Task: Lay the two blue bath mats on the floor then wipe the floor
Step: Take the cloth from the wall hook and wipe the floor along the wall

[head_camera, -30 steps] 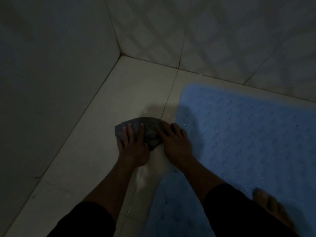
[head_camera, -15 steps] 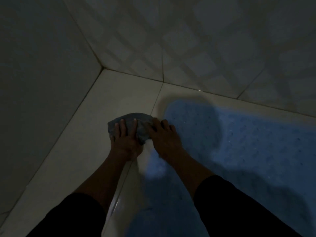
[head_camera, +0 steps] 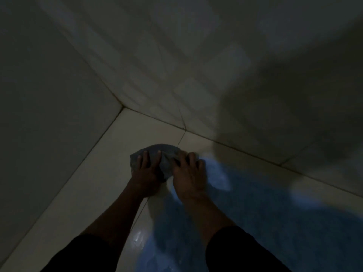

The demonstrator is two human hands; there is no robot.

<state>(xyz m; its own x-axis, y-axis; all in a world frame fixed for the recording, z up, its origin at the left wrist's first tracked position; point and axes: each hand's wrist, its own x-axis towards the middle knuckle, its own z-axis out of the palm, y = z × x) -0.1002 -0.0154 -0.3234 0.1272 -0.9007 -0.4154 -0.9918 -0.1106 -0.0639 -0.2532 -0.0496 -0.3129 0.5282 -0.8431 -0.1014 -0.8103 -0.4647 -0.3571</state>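
A grey cloth (head_camera: 157, 152) lies bunched on the pale tiled floor (head_camera: 94, 193) near the room's corner. My left hand (head_camera: 146, 171) presses flat on its left part with the fingers spread. My right hand (head_camera: 188, 173) presses on its right part, right next to the mat's edge. A blue bath mat (head_camera: 265, 216) lies flat on the floor to the right, largely in shadow. Only one mat shows. The picture is dim and blurred.
Tiled walls meet in a corner (head_camera: 122, 107) just beyond the cloth, one wall on the left and one at the back. A wet shine (head_camera: 137, 237) shows on the floor between my forearms. A dark shadow covers the right side.
Both hands have pushed the cloth further toward the corner. The view has tipped up, more wall shows, and the foot on the mat is out of view.
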